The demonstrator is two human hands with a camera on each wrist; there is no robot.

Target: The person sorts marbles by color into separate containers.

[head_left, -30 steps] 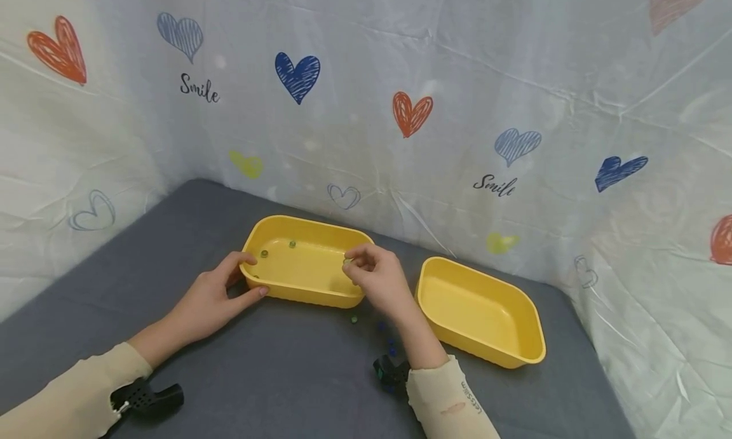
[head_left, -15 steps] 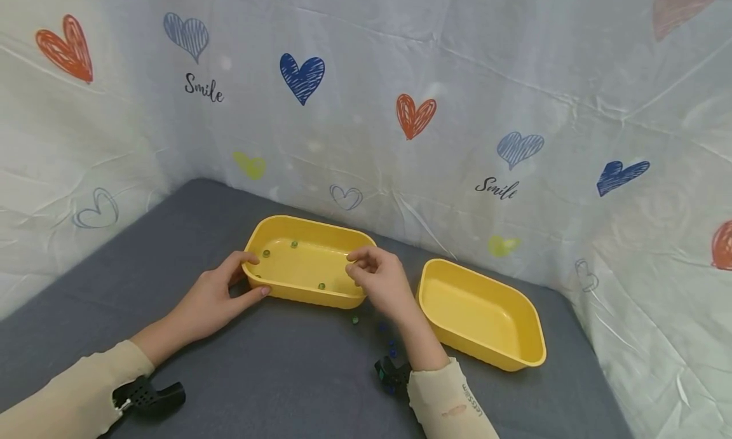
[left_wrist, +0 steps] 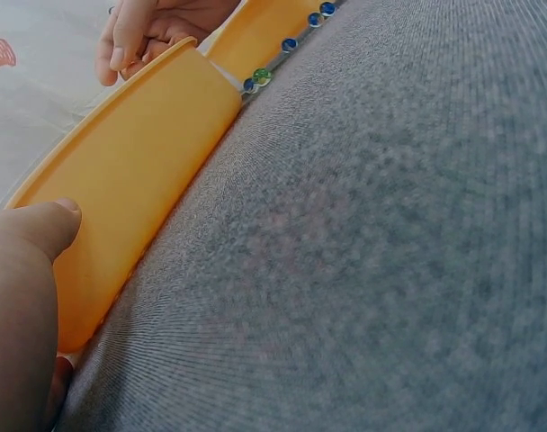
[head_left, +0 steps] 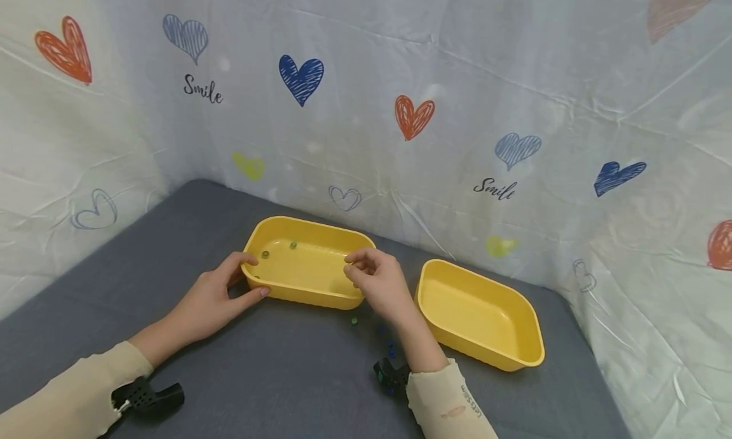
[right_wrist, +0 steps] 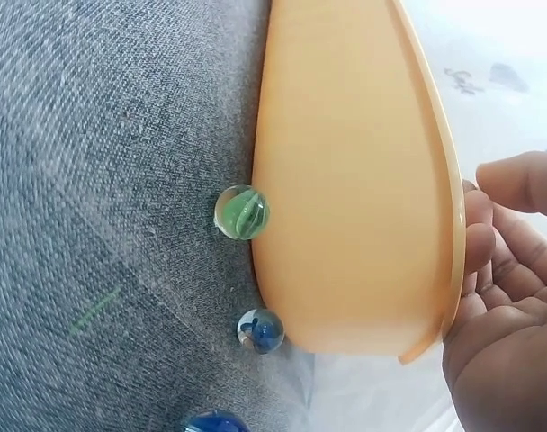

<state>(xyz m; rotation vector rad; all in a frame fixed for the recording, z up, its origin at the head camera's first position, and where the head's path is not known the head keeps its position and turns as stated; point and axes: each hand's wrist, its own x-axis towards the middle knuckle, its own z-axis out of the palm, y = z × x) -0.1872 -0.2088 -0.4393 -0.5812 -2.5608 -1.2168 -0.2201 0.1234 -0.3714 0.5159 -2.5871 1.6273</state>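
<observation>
My left hand (head_left: 214, 299) grips the left end of a yellow plastic tub (head_left: 309, 295), its thumb against the outer front wall and its fingers over the rim. Inside this tub, several green glass marbles lie toward the left, among them one marble (head_left: 265, 255) near my fingers. Over the tub's right end hovers my right hand (head_left: 380, 280), fingers loosely bent, with nothing visible between thumb and forefinger. On the cloth just outside the tub sits a green marble (right_wrist: 242, 212), with a blue marble (right_wrist: 261, 331) beside it.
To the right stands a second yellow tub (head_left: 480, 312) with no marbles visible in it. Several blue marbles (left_wrist: 290, 44) lie in a line between the tubs, partly hidden by my right wrist in the head view. A white curtain (head_left: 354, 58) printed with hearts hangs behind.
My right hand let go of a green marble, which dropped into the left tub; it showed near the front wall and is now out of sight. Both hands have stayed nearly in place.
</observation>
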